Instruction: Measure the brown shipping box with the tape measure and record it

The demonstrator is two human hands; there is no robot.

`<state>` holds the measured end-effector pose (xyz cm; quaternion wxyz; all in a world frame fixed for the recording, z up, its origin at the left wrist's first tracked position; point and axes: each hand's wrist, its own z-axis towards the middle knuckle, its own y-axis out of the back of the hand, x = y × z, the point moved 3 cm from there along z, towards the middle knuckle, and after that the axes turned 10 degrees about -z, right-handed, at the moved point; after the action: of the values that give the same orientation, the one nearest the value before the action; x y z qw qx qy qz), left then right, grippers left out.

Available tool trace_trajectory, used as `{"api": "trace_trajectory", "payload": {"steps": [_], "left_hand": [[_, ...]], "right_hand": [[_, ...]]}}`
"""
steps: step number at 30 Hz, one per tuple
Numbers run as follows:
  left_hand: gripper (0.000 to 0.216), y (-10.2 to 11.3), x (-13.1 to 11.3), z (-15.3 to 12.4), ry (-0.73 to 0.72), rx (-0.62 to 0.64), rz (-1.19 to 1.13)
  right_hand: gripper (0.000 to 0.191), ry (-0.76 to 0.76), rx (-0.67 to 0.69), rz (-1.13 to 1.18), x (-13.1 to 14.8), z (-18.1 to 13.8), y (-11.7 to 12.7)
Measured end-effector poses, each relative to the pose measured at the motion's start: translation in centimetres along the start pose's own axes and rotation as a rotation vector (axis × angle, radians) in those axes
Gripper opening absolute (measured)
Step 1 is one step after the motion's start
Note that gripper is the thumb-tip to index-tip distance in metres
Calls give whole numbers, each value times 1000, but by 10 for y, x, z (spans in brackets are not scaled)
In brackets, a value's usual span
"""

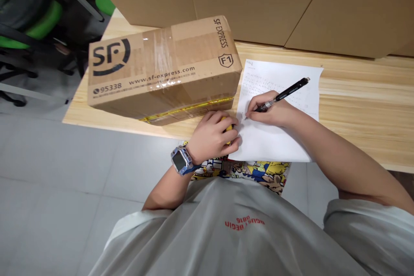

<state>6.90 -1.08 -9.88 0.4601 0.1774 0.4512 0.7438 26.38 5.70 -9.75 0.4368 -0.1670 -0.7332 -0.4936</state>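
My right hand (270,110) is closed round a black pen (291,89), its tip at the white sheet of paper (274,142). Handwritten lines cover the sheet's upper part. Beside the sheet's left edge, my left hand (215,133) curls over a yellow tape measure (228,128), mostly hidden by the fingers. A taped cardboard box (168,60) with SF Express print stands just beyond that hand. Along the box's near side runs a yellow strip with reddish marks (190,109); I cannot tell whether it joins the tape measure.
Large cardboard panels (246,4) stand along the back of the wooden table (365,108). The table's near edge runs close to my body. Black and green chairs (42,21) are on the tiled floor at the left. A watch (181,160) is on my left wrist.
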Motion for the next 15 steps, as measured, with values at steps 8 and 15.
{"api": "trace_trajectory", "payload": {"steps": [8, 15], "left_hand": [[16, -1, -1, -1, 4, 2, -12], [16, 0, -2, -1, 14, 0, 2]], "right_hand": [[16, 2, -18, -30, 1, 2, 2], [12, -15, -119, -22, 1, 1, 0]]}}
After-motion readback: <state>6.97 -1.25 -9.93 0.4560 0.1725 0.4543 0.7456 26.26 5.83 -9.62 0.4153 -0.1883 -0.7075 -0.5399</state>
